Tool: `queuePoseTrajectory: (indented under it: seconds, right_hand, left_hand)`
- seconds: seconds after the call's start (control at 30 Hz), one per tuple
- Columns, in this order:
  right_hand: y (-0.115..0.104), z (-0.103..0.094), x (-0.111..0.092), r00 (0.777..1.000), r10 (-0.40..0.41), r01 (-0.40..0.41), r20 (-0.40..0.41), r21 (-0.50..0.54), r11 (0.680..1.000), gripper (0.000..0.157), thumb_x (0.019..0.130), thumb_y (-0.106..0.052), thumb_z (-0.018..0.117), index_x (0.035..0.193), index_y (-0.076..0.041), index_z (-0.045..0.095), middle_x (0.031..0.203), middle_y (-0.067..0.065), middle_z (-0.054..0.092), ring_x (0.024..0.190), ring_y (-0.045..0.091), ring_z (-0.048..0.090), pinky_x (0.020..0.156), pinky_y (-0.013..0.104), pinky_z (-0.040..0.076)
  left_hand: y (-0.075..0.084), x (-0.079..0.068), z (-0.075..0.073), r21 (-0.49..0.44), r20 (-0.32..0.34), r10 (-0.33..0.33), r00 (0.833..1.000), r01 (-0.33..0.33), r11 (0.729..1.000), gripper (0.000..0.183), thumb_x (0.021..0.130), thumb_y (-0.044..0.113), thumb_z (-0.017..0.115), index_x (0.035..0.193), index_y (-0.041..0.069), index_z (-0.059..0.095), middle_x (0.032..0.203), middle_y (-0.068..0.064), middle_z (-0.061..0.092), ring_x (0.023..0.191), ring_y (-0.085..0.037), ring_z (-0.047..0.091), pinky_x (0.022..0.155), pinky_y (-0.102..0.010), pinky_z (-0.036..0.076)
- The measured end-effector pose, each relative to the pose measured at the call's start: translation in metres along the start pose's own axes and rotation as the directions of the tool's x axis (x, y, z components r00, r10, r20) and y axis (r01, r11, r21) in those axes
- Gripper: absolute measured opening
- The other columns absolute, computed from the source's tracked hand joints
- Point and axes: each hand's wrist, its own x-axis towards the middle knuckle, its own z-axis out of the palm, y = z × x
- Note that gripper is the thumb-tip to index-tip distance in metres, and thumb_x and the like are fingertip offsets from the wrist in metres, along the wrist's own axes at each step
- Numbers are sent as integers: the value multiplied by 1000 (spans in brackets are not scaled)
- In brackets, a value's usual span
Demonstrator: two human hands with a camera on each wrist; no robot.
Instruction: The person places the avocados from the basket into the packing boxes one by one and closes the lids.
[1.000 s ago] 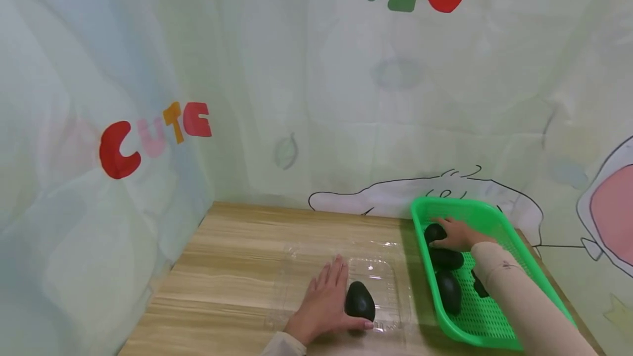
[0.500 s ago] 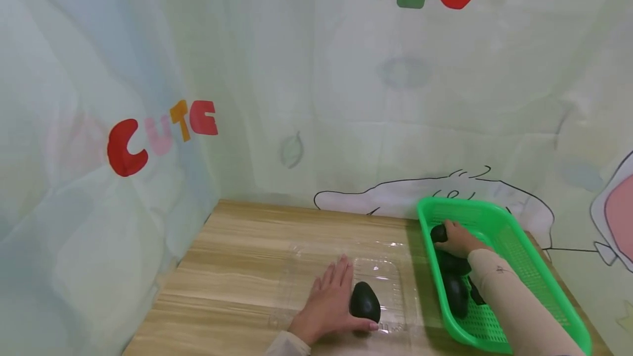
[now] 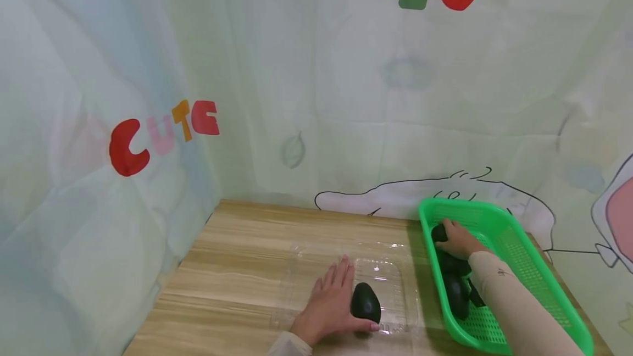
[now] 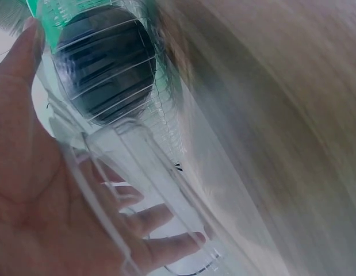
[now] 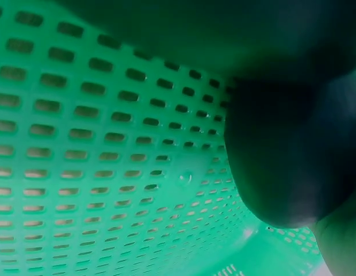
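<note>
My left hand [image 3: 328,304] lies with extended fingers on a clear plastic clamshell box [image 3: 398,276]. Inside the box is a dark avocado [image 3: 366,302], beside the palm and just above the thumb. The left wrist view shows that avocado [image 4: 106,66] through the ribbed plastic, and the fingers [image 4: 172,247] along the box wall. At the far left of a green basket [image 3: 436,284], my right hand [image 3: 461,242] grips another avocado [image 3: 438,233], partly covered by the fingers. In the right wrist view, a dark avocado [image 5: 287,155] sits by the perforated basket wall.
More avocados [image 3: 457,296] lie along the basket's left side, below the right hand. A small black device [image 3: 476,294] shows under the right wrist. Wooden tabletop [image 3: 222,268] extends left of the box. A printed curtain [image 3: 277,98] stands behind and at the left.
My right hand has closed its fingers on the avocado at the basket's far left. The left hand stays on the box. The whole head view has shifted slightly.
</note>
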Motion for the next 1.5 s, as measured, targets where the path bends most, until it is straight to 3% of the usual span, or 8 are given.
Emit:
queuePoseTrajectory:
  seconds: [0.33, 0.67, 0.87, 1.23, 1.33, 1.5]
  right_hand:
    - [1, -10, -12, 999, -3, 4, -43, 35, 999, 72, 92, -32, 62, 138, 12, 28, 134, 43, 33, 119, 58, 39, 89, 65, 41]
    - [-6, -28, -34, 991, 91, -82, -97, 96, 992, 79, 92, -39, 61, 135, 16, 24, 128, 45, 35, 112, 57, 45, 82, 61, 46]
    - [-18, -38, -49, 986, 120, -109, -115, 98, 989, 90, 89, -43, 63, 136, 20, 19, 128, 48, 32, 112, 59, 41, 81, 62, 45]
    - [-44, -54, -81, 981, 124, -110, -152, 100, 989, 89, 89, -43, 62, 135, 20, 20, 127, 46, 34, 109, 57, 45, 77, 59, 47]
    - [-51, -57, -93, 976, 116, -96, -183, 112, 989, 85, 90, -41, 62, 134, 20, 22, 124, 44, 38, 106, 53, 49, 75, 56, 48]
    - [-62, -62, -113, 962, 99, -64, -253, 143, 988, 75, 89, -33, 64, 129, 19, 29, 109, 33, 49, 86, 36, 56, 64, 42, 49]
  left_hand:
    - [0, -1, 1, -6, -15, 2, 1000, -2, 1000, 134, 56, 92, 53, 155, 11, 11, 162, -8, 3, 145, -37, 18, 110, -62, 26]
    - [-3, 0, 2, -17, -7, -9, 1000, 9, 1000, 134, 57, 92, 53, 155, 11, 10, 163, -8, 2, 145, -37, 17, 111, -61, 25]
    - [-4, 0, 3, -33, -1, -6, 1000, 6, 999, 134, 56, 93, 52, 155, 12, 10, 163, -8, 3, 145, -38, 17, 111, -62, 24]
    - [-6, 2, 4, -23, -11, -2, 1000, 2, 1000, 135, 56, 94, 49, 155, 12, 10, 162, -9, 2, 145, -39, 18, 110, -63, 25]
    - [-5, 2, 2, -29, -8, -2, 1000, 2, 1000, 136, 55, 95, 48, 155, 12, 10, 162, -9, 2, 145, -38, 17, 110, -63, 25]
    - [-3, 1, 1, -28, -7, 5, 1000, -5, 1000, 136, 55, 94, 49, 155, 11, 11, 162, -9, 2, 145, -38, 17, 110, -62, 25]
